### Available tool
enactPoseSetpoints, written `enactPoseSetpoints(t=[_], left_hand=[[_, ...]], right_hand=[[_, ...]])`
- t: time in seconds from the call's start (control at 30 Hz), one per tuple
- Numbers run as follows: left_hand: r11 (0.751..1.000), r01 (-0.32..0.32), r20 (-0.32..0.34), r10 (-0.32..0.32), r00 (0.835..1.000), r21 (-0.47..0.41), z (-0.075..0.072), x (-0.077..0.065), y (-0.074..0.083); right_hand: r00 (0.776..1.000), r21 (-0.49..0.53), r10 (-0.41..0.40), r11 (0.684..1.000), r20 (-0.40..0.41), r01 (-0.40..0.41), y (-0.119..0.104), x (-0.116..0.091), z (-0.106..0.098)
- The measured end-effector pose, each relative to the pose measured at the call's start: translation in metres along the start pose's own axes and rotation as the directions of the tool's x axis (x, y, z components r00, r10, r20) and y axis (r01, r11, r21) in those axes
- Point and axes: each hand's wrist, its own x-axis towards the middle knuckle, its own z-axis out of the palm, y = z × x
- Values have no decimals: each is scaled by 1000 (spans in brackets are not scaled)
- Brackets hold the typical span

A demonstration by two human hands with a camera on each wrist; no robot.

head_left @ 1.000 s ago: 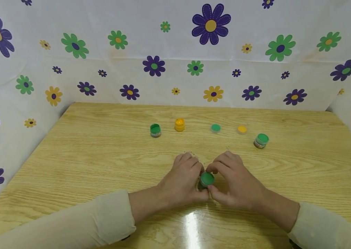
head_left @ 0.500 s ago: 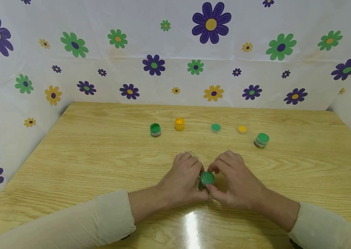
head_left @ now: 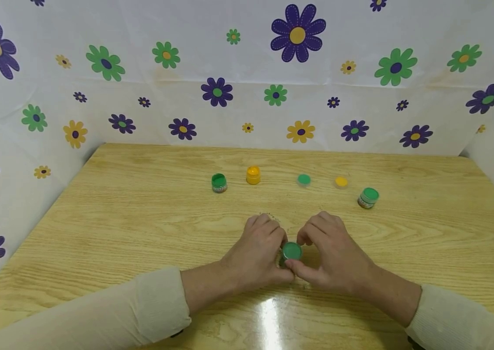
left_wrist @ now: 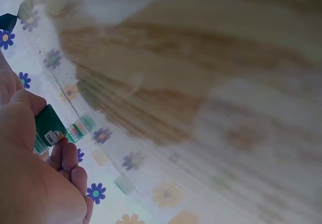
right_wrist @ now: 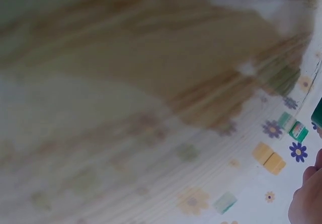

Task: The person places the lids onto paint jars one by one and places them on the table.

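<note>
Between my two hands, a small green paint jar [head_left: 291, 251] stands upright near the middle of the table, its round lid facing up. My left hand [head_left: 257, 250] grips the jar's body from the left, thumb on the near side. From the right, my right hand [head_left: 336, 255] holds the lid's edge, thumb at the near rim and curled index finger by the far right rim. In the left wrist view the jar [left_wrist: 49, 127] shows a white label between the fingers. Only a sliver of the jar [right_wrist: 317, 116] enters the right wrist view.
Farther back stand an uncovered green paint jar [head_left: 219, 183] and an uncovered yellow paint jar [head_left: 253, 175]. A green lid [head_left: 304, 180] and a yellow lid [head_left: 341, 182] lie to their right. Another lidded green jar [head_left: 368, 198] stands at the right. Flowered cloth [head_left: 247, 107] rises behind the table.
Right index finger has slid rightward along the lid's far rim while the thumb has shifted left along the near rim, a clockwise turn. The left hand and jar stay in place.
</note>
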Motion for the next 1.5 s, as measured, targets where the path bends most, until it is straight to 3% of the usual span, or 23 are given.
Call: enactPoseSetpoints(t=[0.53,0.97,1.5], left_hand=[[1000,-8,-22,8,1000,-7,0,0,0],[999,0,-17,-1,1000,-43,1,0,-1],[1000,9,1,-9,1000,-18,0,1,0]], right_hand=[[997,55,-72,996,7,71,2,-1,-1],[999,32,-44,998,-1,44,2,0,0],[1000,0,11,1000,23,-11,-1,0,-2]])
